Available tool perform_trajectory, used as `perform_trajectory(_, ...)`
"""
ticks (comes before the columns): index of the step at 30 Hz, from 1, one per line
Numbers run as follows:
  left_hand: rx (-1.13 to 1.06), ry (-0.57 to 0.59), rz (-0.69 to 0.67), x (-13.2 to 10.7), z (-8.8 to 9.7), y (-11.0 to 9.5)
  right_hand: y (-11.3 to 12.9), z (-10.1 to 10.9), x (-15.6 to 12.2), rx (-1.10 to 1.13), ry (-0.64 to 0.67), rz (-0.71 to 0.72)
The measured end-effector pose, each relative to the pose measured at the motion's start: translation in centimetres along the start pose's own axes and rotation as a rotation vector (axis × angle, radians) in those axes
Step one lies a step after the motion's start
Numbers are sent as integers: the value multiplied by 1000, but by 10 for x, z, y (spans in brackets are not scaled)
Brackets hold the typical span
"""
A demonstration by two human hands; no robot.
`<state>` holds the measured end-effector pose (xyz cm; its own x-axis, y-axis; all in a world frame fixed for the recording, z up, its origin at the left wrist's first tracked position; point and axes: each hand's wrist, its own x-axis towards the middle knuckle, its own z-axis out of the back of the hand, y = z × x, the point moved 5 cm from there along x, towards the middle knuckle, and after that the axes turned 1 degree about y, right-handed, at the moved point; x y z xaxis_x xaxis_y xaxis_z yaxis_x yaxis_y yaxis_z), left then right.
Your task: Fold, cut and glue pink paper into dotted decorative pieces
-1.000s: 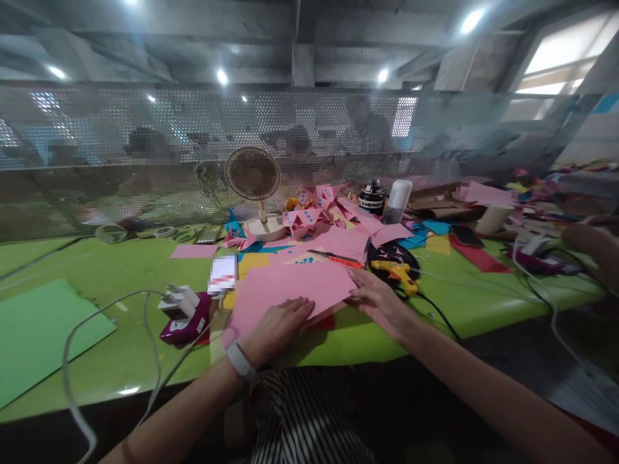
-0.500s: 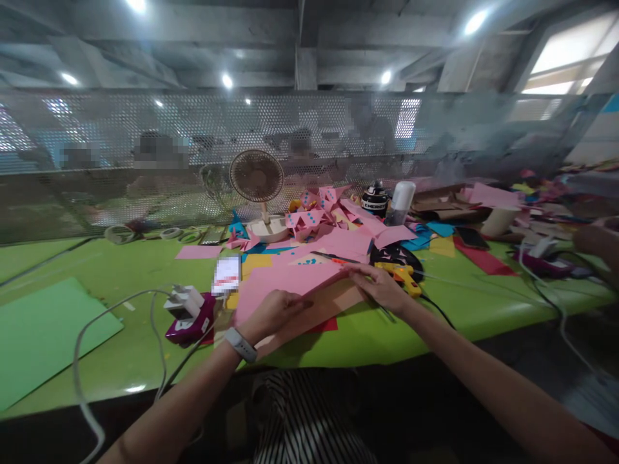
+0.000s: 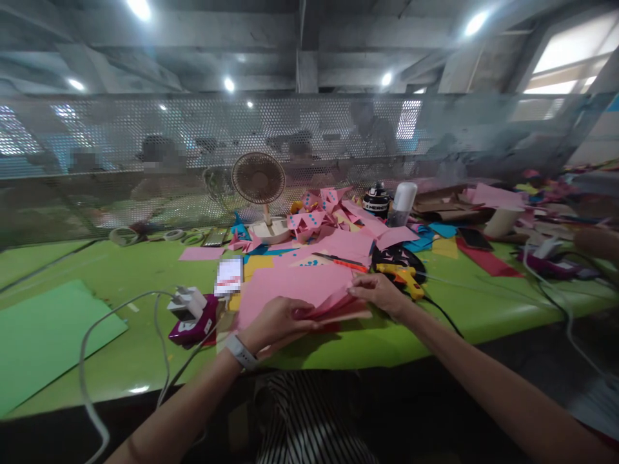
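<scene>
A large sheet of pink paper (image 3: 285,283) lies in front of me, its near edge bent up and curling over. My left hand (image 3: 275,322), with a white watch on the wrist, grips that near edge between thumb and fingers. At the sheet's right corner, my right hand (image 3: 380,292) pinches the paper with thumb and forefinger. Paler paper shows beneath the lifted edge. Just beyond the sheet rests an orange-handled tool with a dark, thin end (image 3: 351,265). A yellow glue gun (image 3: 403,277) lies close to my right hand.
Pink paper pieces with blue dots (image 3: 309,220) are heaped before a small fan (image 3: 259,179). A purple power strip (image 3: 193,325) with white plugs and cables stands left, beside a phone (image 3: 229,276). Green paper (image 3: 53,341) covers the far left. A perforated screen (image 3: 329,129) runs behind.
The near edge of the pink paper has curled upward and inward between my hands. My right hand has come slightly nearer to me, and my left thumb now presses over the edge.
</scene>
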<state>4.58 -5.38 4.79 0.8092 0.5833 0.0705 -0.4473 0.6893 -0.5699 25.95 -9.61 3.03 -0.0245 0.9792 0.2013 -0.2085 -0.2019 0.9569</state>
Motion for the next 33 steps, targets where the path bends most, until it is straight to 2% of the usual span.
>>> perform_trajectory(5,-13,16,-51,-10,-4,-8,-9,-6,-12,12,56,-79)
perform_trajectory(11,-37,1,-47,-15,-7,-8,5,-13,-17,-115,48,10)
perform_trajectory(15,-105,-88,19,-17,-4,8,1,-11,-12,-244,21,72)
perform_trajectory(20,-65,-298,159,-15,13,43,-25,-5,3,-389,-67,78)
perform_trajectory(23,17,-325,243,-12,19,58,-25,-6,6,-574,-179,190)
perform_trajectory(24,49,-317,265,-12,19,61,-21,-10,6,-649,-177,245)
perform_trajectory(26,112,-301,305,-11,19,65,-13,-23,5,-747,-98,334)
perform_trajectory(28,168,-287,327,-10,18,67,-6,-38,3,-787,53,378)
perform_trajectory(31,260,-258,365,-8,16,69,-2,-59,3,-818,260,383)
perform_trajectory(33,316,-220,398,-7,16,72,-4,-67,6,-842,339,349)
